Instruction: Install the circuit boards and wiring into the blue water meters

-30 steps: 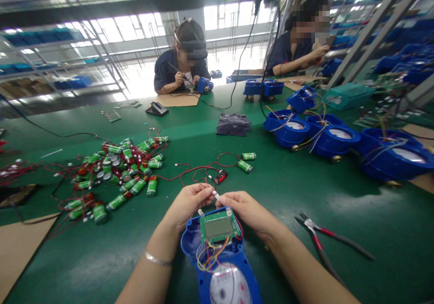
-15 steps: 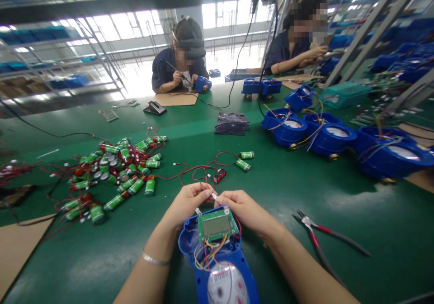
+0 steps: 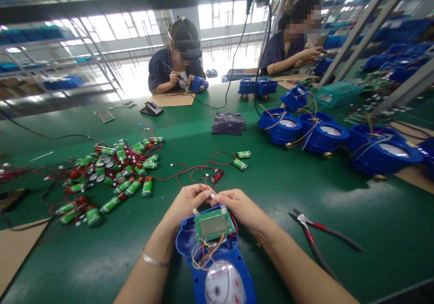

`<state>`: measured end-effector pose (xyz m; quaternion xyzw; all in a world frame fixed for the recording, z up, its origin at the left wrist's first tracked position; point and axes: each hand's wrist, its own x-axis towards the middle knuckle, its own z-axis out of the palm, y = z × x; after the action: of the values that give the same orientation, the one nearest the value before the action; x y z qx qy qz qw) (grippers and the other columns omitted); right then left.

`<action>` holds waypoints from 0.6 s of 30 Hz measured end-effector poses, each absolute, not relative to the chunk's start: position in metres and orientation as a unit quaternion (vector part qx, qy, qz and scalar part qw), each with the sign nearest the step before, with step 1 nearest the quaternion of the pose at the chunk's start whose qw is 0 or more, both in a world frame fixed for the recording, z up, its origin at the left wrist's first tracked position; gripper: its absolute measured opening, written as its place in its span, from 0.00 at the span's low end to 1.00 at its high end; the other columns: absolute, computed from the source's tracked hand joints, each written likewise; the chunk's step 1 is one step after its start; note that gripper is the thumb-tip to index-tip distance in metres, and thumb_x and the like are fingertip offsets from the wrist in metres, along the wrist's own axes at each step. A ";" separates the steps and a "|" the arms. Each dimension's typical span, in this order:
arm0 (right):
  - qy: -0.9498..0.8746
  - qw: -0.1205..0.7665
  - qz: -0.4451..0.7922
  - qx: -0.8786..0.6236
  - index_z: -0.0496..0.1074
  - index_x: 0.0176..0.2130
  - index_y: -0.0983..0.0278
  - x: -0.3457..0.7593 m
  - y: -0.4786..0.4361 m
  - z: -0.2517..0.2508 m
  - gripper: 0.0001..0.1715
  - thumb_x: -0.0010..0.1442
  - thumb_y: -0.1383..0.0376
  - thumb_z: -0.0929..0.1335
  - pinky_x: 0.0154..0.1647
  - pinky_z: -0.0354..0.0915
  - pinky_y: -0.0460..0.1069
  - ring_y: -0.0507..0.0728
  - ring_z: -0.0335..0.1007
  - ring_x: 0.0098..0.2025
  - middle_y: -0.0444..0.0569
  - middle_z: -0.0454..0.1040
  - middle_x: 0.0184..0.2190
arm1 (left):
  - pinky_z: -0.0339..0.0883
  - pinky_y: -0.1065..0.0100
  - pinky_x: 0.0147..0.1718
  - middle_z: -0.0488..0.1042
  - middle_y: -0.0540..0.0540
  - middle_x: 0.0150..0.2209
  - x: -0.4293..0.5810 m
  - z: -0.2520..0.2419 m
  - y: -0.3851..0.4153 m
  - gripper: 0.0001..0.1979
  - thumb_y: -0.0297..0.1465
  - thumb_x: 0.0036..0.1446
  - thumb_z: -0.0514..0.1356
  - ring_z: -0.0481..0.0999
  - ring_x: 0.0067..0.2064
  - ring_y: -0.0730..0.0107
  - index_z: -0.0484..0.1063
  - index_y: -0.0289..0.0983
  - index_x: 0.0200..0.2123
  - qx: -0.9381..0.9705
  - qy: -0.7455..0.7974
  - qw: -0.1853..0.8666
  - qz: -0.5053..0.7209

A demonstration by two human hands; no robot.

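Note:
My left hand (image 3: 188, 203) and my right hand (image 3: 241, 208) meet above the blue water meter, thumbs and forefingers pinched on a small white wire connector (image 3: 212, 196). Whether it is one piece or two joined halves cannot be made out. Red wires run past my right hand down to the meter. The meter's blue housing (image 3: 244, 268) lies open below, with a green circuit board and its grey display (image 3: 214, 225) at the top. Thin coloured wires link the board to the white dial (image 3: 224, 281). Just beyond my fingertips is a small black module with red lit digits (image 3: 217, 175).
A heap of green batteries (image 3: 130, 186) with red leads lies left, two more batteries (image 3: 240, 164) ahead. Cutting pliers (image 3: 307, 220) lie right. Several blue meters (image 3: 323, 132), a dark cloth (image 3: 228, 124) and a black stand (image 3: 152, 109) are farther back. Two people work across the table.
The whole view has shifted slightly, so things sit a little farther left. Both hands keep their pinch, and the white connector is a bit more covered by the fingers.

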<state>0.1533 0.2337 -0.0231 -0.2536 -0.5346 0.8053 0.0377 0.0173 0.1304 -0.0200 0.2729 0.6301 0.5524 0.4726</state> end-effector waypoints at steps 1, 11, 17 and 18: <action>-0.530 0.037 0.809 -0.254 0.77 0.25 0.69 0.153 0.233 -0.024 0.29 0.44 0.44 0.75 0.28 0.52 0.46 0.48 0.57 0.23 0.43 0.70 0.20 | 0.67 0.67 0.33 0.76 0.47 0.26 0.017 -0.021 0.131 0.20 0.46 0.43 0.70 0.73 0.30 0.68 0.77 0.35 0.28 0.273 0.630 0.473 0.552; -0.541 -0.018 0.811 -0.222 0.80 0.34 0.69 0.171 0.243 -0.012 0.34 0.51 0.40 0.71 0.39 0.62 0.49 0.54 0.70 0.32 0.50 0.78 0.29 | 0.70 0.58 0.47 0.82 0.39 0.40 0.013 -0.009 0.110 0.26 0.51 0.48 0.66 0.80 0.42 0.58 0.77 0.35 0.42 0.215 0.643 0.516 0.523; -0.585 -0.094 0.775 -0.220 0.79 0.36 0.66 0.189 0.252 -0.003 0.24 0.56 0.49 0.69 0.39 0.64 0.48 0.55 0.74 0.37 0.51 0.80 0.34 | 0.69 0.59 0.47 0.77 0.41 0.56 0.012 0.012 0.055 0.29 0.56 0.55 0.58 0.76 0.54 0.53 0.76 0.42 0.50 0.186 0.721 0.491 0.453; -0.585 -0.097 0.776 -0.214 0.79 0.37 0.66 0.190 0.252 -0.002 0.23 0.56 0.50 0.69 0.39 0.65 0.48 0.55 0.74 0.38 0.51 0.80 0.35 | 0.70 0.59 0.46 0.77 0.42 0.55 0.015 0.012 0.048 0.30 0.57 0.54 0.58 0.76 0.54 0.52 0.76 0.43 0.51 0.184 0.720 0.493 0.452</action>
<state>0.1901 0.2522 -0.0021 -0.2145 -0.5854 0.7758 -0.0969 0.0150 0.0475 0.0125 0.1835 0.7203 0.4518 0.4933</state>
